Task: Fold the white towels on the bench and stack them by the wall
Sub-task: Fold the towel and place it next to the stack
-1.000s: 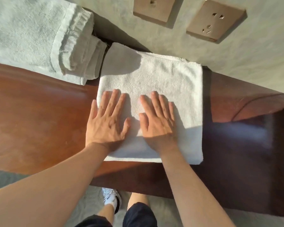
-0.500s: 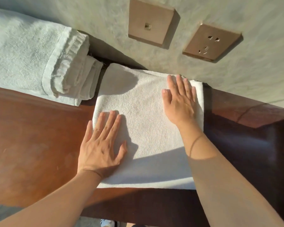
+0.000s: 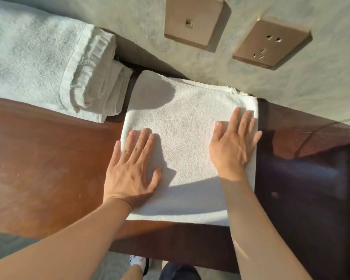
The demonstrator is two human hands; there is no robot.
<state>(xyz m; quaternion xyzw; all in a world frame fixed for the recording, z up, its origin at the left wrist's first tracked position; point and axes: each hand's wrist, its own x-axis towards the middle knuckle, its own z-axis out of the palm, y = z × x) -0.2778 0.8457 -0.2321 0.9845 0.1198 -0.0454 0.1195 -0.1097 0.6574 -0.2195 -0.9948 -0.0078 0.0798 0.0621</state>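
Observation:
A folded white towel [image 3: 186, 126] lies flat on the brown wooden bench [image 3: 38, 168], its far edge against the wall. My left hand [image 3: 132, 168] presses flat on the towel's near left part, fingers straight. On the towel's right side, close to its right edge, my right hand [image 3: 233, 144] lies flat with spread fingers. To the left, a stack of folded white towels [image 3: 49, 63] sits against the wall, its folded edges facing the flat towel.
The grey wall [image 3: 291, 93] behind the bench carries a bronze switch plate [image 3: 193, 21] and a bronze socket plate [image 3: 271, 43]. The bench's right part [image 3: 311, 178] lies in dark shadow. Below the bench's front edge I see my shoe [image 3: 138, 262] on the floor.
My right hand slid back from the towel's far right corner toward me along the right side. The left hand stayed pressed on the near left part.

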